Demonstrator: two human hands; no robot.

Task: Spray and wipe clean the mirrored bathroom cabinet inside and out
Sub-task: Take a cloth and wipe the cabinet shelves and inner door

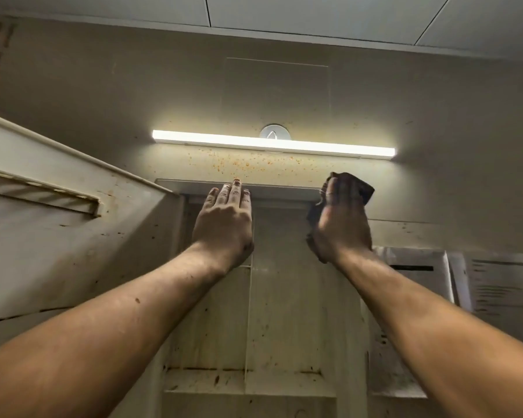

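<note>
The bathroom cabinet (284, 297) stands open in front of me, its pale inside stained with brown spots and a vertical divider down the middle. Its door (58, 236) swings out at the left, inner side showing a small rail. My left hand (224, 224) lies flat with straight fingers against the top of the cabinet's inside, fingertips at the upper frame. My right hand (341, 224) presses a dark brown cloth (357, 188) against the cabinet's upper right corner; the cloth sticks out above and left of the hand.
A lit tube lamp (272, 143) hangs on the wall just above the cabinet, with orange specks on the wall below it. A mirrored panel (420, 282) at the right reflects printed paper. The ceiling is close overhead.
</note>
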